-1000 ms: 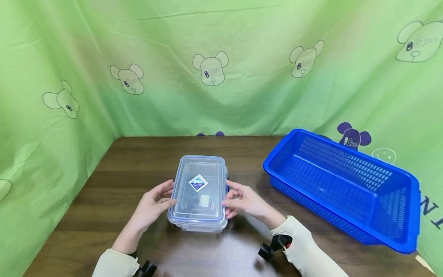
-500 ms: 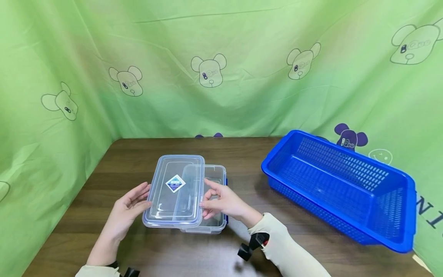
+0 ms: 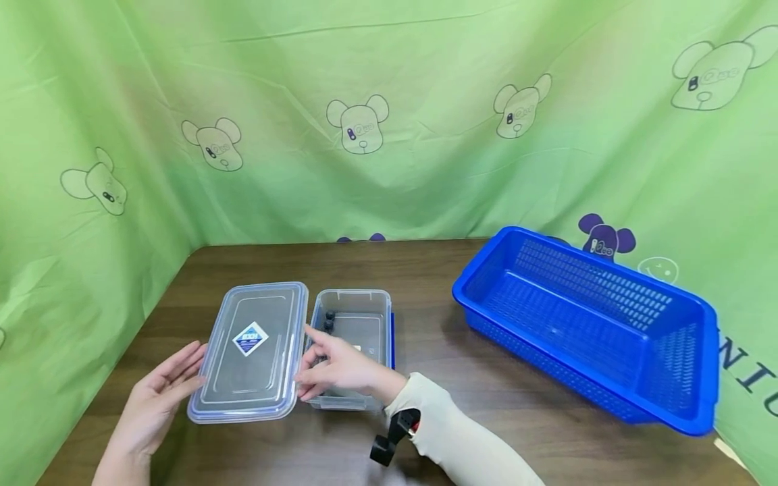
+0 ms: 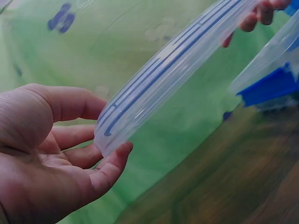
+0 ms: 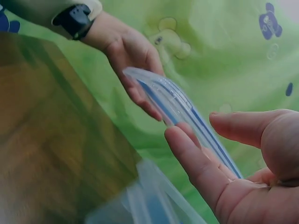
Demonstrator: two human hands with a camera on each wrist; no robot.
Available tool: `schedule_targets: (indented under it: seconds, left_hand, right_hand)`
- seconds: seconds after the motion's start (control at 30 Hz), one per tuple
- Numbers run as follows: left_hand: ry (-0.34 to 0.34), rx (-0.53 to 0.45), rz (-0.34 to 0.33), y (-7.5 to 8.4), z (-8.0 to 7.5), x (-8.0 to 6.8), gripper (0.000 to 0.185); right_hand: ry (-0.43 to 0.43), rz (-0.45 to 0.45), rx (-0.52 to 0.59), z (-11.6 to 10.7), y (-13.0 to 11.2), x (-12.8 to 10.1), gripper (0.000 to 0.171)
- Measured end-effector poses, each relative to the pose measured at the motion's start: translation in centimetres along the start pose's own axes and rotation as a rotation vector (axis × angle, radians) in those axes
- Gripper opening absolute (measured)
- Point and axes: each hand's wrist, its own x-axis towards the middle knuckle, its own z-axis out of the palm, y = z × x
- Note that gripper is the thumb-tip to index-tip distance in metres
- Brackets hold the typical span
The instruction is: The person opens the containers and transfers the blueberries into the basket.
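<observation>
A clear plastic lid (image 3: 261,371) with a pale blue rim and a diamond-shaped sticker is held off the table, left of its box. My left hand (image 3: 148,405) pinches the lid's left edge between thumb and fingers. At the opposite edge, my right hand (image 3: 343,368) grips it the same way, as the right wrist view shows the lid (image 5: 180,105) running between both hands. The uncovered clear box (image 3: 346,403) stands on the table behind my right hand, which covers part of it. Small dark pieces (image 3: 329,320) lie along its left inner side; their kind cannot be told.
A big blue plastic basket (image 3: 565,361) with perforated walls stands at an angle on the right of the brown wooden table (image 3: 437,270). Green printed cloth (image 3: 425,175) hangs behind the table and at its sides. A blue latch (image 3: 393,344) sticks out from the box's right side.
Both hands have lifted the lid off the box and carried it to the left. The box, covered a second ago, now shows its inside.
</observation>
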Motion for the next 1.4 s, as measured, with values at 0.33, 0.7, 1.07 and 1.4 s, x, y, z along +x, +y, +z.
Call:
schedule_targets:
  seconds: [0.33,0.7,1.07,1.4]
  left_hand:
    - [-0.124,-0.201,-0.073,-0.1,-5.2,-2.4,0.064]
    - [-0.322,-0.301,-0.15,-1.5,-9.4,-3.7,0.071]
    - [-0.291,0.091,-0.183,-2.4,-10.0,-4.8,0.076]
    - [-0.156,0.668,-0.267,-1.6,-9.0,-4.6,0.078]
  right_hand:
    - [-0.096,0.065,0.082,4.1,0.9,1.9,0.096]
    - [-0.096,0.164,0.121,7.7,3.7,2.8,0.097]
    - [-0.087,0.322,0.18,7.7,6.3,2.5,0.085]
    - [-0.137,0.335,0.135,7.1,6.1,2.0,0.079]
